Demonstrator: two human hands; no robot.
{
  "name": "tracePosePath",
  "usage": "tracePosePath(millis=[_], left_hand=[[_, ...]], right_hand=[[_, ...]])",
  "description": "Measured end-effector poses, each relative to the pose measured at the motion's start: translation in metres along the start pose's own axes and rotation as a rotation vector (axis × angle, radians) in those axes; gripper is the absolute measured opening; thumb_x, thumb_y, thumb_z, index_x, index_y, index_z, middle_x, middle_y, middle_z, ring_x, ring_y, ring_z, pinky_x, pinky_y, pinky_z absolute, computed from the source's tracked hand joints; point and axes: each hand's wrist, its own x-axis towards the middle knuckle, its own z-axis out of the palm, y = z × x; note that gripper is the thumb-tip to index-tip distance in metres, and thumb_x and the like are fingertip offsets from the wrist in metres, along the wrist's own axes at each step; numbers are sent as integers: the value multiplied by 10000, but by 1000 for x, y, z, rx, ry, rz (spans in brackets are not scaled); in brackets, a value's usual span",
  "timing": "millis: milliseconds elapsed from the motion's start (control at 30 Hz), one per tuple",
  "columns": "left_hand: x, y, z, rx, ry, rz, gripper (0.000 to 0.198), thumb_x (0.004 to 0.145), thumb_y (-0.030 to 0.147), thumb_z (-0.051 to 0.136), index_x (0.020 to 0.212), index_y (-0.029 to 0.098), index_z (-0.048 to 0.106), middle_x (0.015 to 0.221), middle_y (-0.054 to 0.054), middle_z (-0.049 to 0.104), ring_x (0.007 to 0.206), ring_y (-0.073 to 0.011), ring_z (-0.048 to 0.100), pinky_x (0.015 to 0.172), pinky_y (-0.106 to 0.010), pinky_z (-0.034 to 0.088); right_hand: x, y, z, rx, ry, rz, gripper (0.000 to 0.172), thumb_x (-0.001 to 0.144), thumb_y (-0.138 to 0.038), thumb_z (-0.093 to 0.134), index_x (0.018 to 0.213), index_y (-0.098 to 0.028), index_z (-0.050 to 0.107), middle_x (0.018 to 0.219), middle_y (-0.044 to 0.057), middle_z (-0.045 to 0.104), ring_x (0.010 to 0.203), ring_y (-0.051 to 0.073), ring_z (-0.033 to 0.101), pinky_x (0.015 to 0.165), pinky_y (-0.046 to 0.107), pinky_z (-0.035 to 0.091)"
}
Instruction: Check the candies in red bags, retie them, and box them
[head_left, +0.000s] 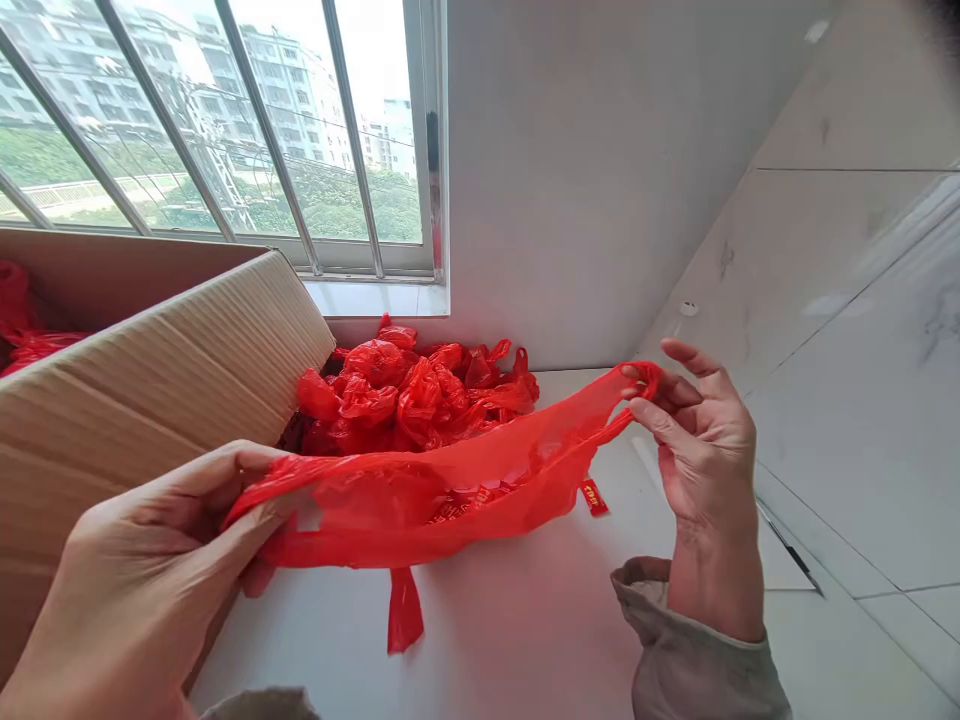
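A red plastic bag (442,495) is stretched out flat between my two hands above a white surface (525,630). My left hand (142,580) pinches the bag's bottom end at the lower left, fingers closed on it. My right hand (701,450) grips the bag's handle loop at the right, with the loop hooked round its fingertips. Behind the bag lies a heap of knotted red plastic bags (416,390).
A large open cardboard box (150,380) stands at the left with more red bags inside. A barred window (225,130) is behind it. A white wall sits at the back and pale tiled wall and floor at the right.
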Motion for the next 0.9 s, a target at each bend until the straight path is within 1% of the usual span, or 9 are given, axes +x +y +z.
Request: tracePosePath(millis=[100, 200, 267, 433, 567, 667, 733, 800, 900], left_hand=[[12, 3, 8, -180, 72, 11, 260, 579, 270, 847, 772, 226, 680, 653, 71, 618, 463, -42, 483, 377, -70, 413], [19, 2, 14, -214, -80, -29, 346, 603, 279, 859, 889, 222, 674, 772, 50, 665, 533, -68, 550, 453, -108, 511], [18, 2, 16, -177, -120, -18, 382, 612, 289, 862, 935, 215, 672, 784, 39, 675, 553, -76, 563, 474, -110, 527], [13, 4, 12, -211, 27, 67, 462, 608, 272, 855, 1026, 264, 660, 800, 49, 690, 623, -81, 604, 573, -79, 545], [20, -4, 6, -40, -154, 48, 500, 648, 341, 849, 1093, 262, 635, 830, 12, 686, 743, -141, 638, 619, -140, 572], [30, -19, -7, 153, -344, 115, 730, 662, 342, 839, 1319, 295, 525, 1095, -51, 674, 1005, -238, 643, 805, -271, 590], [37, -31, -18, 257, -554, 172, 998, 610, 292, 864, 1474, 342, 366, 1418, -80, 516, 1262, -308, 518, 1020, -377, 487], [43, -42, -25, 320, -750, 217, 1144, 579, 260, 877, 1532, 352, 251, 1589, -70, 302, 1433, -349, 301, 1160, -457, 288], [45, -49, -19, 349, -800, 279, 1153, 556, 247, 898, 1524, 348, 280, 1611, -81, 254, 1492, -370, 115, 1177, -547, 141]], right_hand=[[-1, 3, 5, -130, 147, -132, 397, 788, -226, 679, 1175, -248, 592, 921, 38, 701, 888, 196, 693, 786, 367, 585], [-4, 3, 12, -342, 164, -146, 298, 814, -206, 636, 1110, -242, 646, 907, 32, 720, 866, 191, 697, 761, 354, 580], [-6, 0, 16, -428, 201, -160, 284, 813, -189, 614, 1090, -235, 661, 916, 31, 727, 859, 191, 699, 731, 341, 581], [-9, -7, 14, -456, 429, -300, 287, 762, -160, 613, 1040, -195, 675, 815, 26, 704, 741, 180, 686, 627, 295, 557], [-4, -5, 3, -564, 267, -177, 259, 756, -148, 595, 983, -209, 704, 828, 22, 728, 739, 172, 693, 637, 282, 552], [-1, -2, -8, -615, 170, -84, 259, 761, -153, 599, 981, -227, 713, 844, 16, 739, 740, 165, 694, 649, 278, 556], [0, -3, -16, -628, 152, -39, 244, 767, -172, 614, 980, -238, 715, 825, 8, 739, 708, 158, 683, 640, 277, 556], [-1, -4, -23, -634, 133, 12, 229, 772, -194, 633, 978, -252, 716, 797, -5, 739, 678, 151, 673, 626, 273, 550], [-2, -6, -28, -668, 112, 46, 203, 786, -223, 651, 975, -263, 715, 788, -13, 740, 672, 150, 670, 620, 274, 541]])
